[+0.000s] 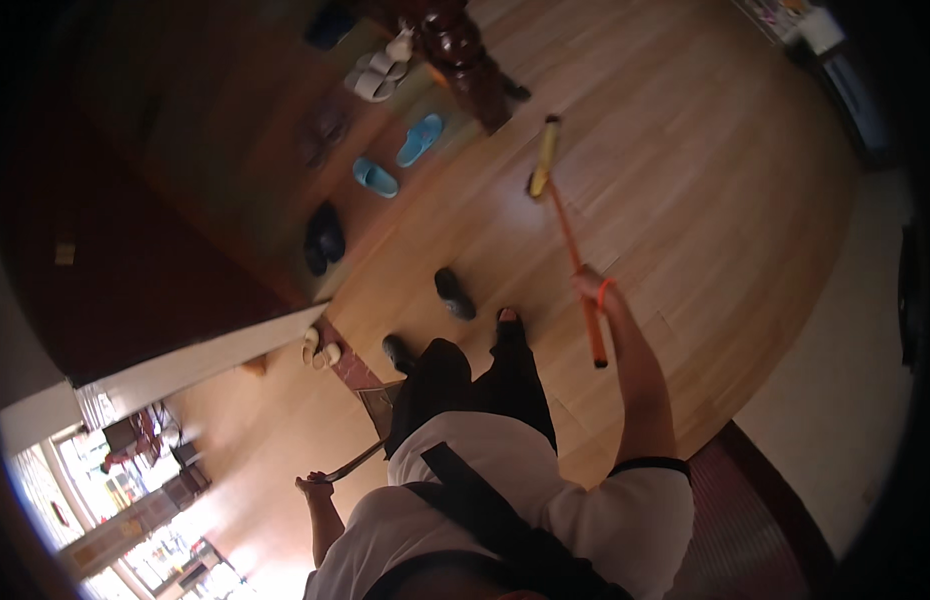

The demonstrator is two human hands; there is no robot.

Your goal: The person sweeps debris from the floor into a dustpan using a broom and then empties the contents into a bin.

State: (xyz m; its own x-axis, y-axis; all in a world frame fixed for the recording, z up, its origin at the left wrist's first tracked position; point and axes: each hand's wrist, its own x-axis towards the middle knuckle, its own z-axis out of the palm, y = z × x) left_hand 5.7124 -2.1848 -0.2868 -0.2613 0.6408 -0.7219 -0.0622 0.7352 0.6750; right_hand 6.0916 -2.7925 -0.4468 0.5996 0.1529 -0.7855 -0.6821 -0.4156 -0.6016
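Observation:
My right hand is closed round the orange handle of a short broom, its arm stretched forward. The narrow yellow broom head, dark at both ends, is at the wooden floor; whether it touches is unclear. Low at the left, my left hand is closed round a thin dark handle. That handle leads to a flat, dark-edged pan, likely a dustpan, partly hidden behind my trouser leg. A loose dark clog lies ahead of my feet, and another dark shoe is beside my left leg.
Blue slippers, grey slippers and dark shoes stand at the upper left. A carved wooden leg rises at the top. Cream clogs are at the left; a reddish ribbed mat is at the lower right.

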